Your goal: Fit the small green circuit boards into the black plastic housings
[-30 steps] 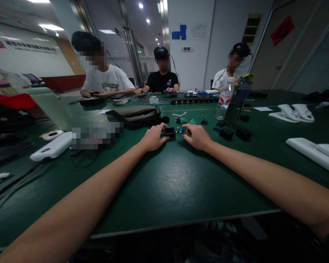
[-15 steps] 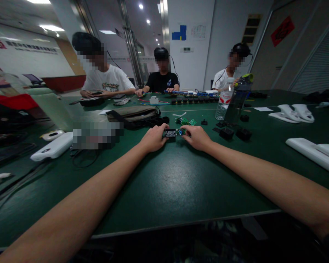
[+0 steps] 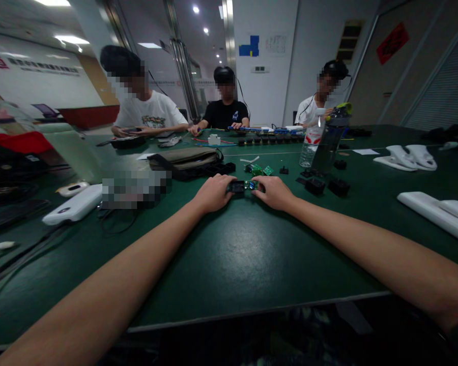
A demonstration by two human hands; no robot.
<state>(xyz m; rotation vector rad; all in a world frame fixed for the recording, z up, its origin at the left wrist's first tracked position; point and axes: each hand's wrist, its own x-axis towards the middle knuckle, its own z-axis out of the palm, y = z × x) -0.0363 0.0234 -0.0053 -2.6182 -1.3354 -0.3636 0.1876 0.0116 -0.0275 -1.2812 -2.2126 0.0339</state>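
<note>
My left hand is closed on a small black plastic housing, gripping its left end. My right hand pinches a small green circuit board with blue and pale parts on it. The board's left edge meets the right end of the housing; whether it sits inside cannot be made out. Just beyond my hands lie loose green circuit boards and a small black part. To the right of my right hand are black block-shaped housings.
A clear water bottle and a dark bottle stand at right. White moulded pieces lie farther right. On the left are a grey-brown bag, a white device and cables. Several people sit across the green table.
The black housing has turned in my left hand, so a darker face shows where a greyish, detailed one was. The board in my right hand is tilted slightly differently.
</note>
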